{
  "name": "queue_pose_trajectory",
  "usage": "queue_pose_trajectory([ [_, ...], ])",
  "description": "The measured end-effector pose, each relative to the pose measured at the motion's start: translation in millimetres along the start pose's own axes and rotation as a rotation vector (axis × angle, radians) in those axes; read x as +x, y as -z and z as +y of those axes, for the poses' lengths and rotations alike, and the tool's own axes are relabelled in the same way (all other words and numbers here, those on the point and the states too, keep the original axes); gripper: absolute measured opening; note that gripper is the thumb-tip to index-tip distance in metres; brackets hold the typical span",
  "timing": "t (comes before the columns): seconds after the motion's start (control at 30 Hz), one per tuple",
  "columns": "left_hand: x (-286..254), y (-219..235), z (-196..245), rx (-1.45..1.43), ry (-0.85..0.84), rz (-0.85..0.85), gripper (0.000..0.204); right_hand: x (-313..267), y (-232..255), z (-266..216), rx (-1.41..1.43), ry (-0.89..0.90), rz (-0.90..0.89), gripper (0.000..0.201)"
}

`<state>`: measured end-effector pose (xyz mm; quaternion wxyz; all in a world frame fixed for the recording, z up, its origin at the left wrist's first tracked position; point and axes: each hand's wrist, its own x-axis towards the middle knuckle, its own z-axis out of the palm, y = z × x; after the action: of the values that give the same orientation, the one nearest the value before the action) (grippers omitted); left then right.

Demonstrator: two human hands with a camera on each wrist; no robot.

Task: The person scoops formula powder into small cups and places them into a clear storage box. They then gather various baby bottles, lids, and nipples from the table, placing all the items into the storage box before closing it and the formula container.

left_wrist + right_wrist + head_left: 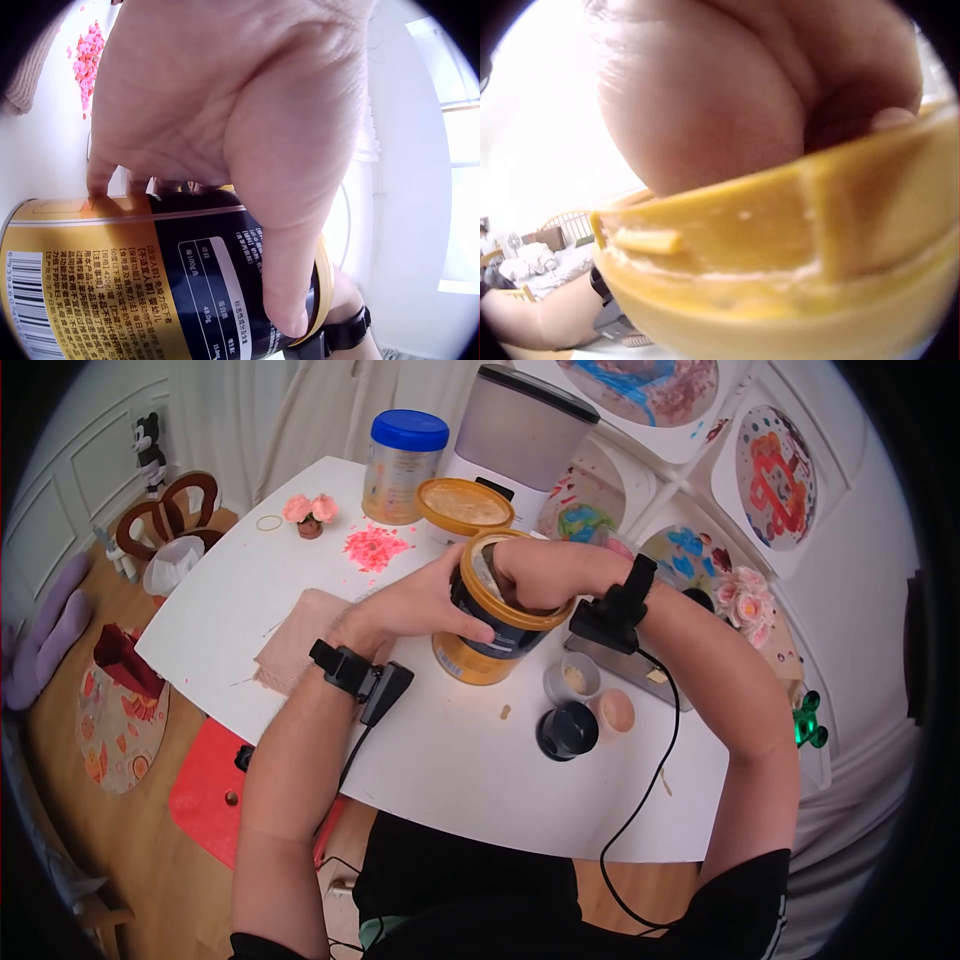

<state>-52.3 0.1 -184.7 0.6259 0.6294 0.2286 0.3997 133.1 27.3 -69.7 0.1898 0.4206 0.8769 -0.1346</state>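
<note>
A gold and black tin can [478, 662] stands tilted on the white table, its gold-rimmed mouth uncovered. My left hand [425, 597] grips the can's side, with the thumb across the dark label near the rim in the left wrist view. My right hand [545, 572] reaches into the mouth of the can. Its fingers are mostly hidden behind the gold rim [727, 232], so I cannot tell what they hold. Right of the can are a clear cup [560, 685] with pale contents, a dark cup [568, 730] and a peach cup [612, 712].
Behind the can stand a gold-rimmed round container [465, 505], a blue-lidded jar [405, 470] and a tall dispenser [520, 435]. Pink bits [375, 547], a small flower pot [310, 517] and a folded beige cloth [300, 640] lie left. A black cable [650, 790] trails from the right wrist.
</note>
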Motion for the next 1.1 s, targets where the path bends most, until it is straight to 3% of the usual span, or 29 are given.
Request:
queue_pose_trajectory([
  [0.13, -0.7, 0.7, -2.6, -0.001, 0.004, 0.006, 0.118, 0.6, -1.9, -5.2, 0.148, -0.033, -0.066, 0.026],
  [0.33, -0.7, -0.5, -0.7, -0.038, 0.018, 0.004, 0.119, 13.2, -5.1, 20.7, 0.57, -0.142, -0.147, 0.013],
  [0.53, -3.8, -3.5, 5.1, -0.007, 0.044, 0.03, 0.119, 5.1, -4.9, 16.2, 0.878, -0.215, 0.025, 0.022],
  [0.93, -3.1, -4.7, 5.8, -0.005, 0.029, 0.031, 0.119, -19.3, 9.3, 30.1, 1.061, -0.22, 0.157, 0.021],
  [1.1, -3.5, -4.6, 5.2, 0.007, 0.048, 0.042, 0.12, -26.3, 5.1, 35.3, 1.105, -0.203, 0.128, 0.023],
])
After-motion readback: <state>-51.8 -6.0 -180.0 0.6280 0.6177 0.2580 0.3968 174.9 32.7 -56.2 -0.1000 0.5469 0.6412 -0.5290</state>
